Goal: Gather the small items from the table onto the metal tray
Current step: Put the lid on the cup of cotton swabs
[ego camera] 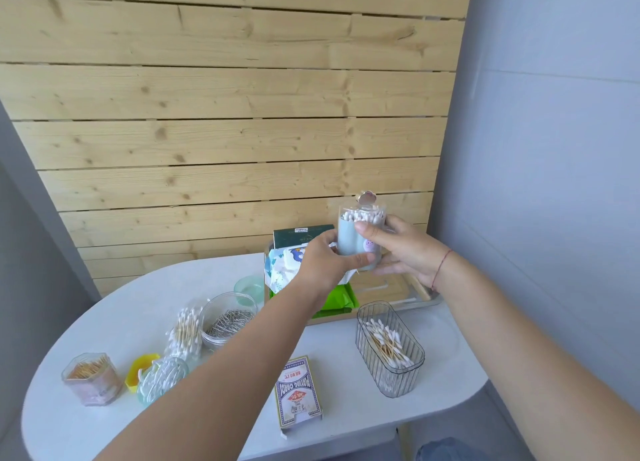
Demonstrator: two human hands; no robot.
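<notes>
Both my hands hold a clear cotton-swab jar (pixel 356 233) with a pale blue base and a lid, lifted above the metal tray (pixel 420 301) at the table's far side. My left hand (pixel 323 261) grips its left side and bottom, my right hand (pixel 403 249) its right side. On the tray lie a green packet (pixel 337 299), a patterned tissue pack (pixel 282 268), a dark green box (pixel 301 237) and wooden pieces. On the table remain a ribbed clear box of swabs (pixel 389 348), a playing card box (pixel 298 393), a paperclip jar (pixel 227 318), a swab bundle (pixel 185 332) and a toothpick jar (pixel 91 379).
A white oval table (pixel 114 322) stands against a wooden slat wall. A small green cup (pixel 247 289) sits near the tray's left end. A yellow holder (pixel 140 368) and a clear round case of floss picks (pixel 162 377) rest at the front left. Grey walls flank both sides.
</notes>
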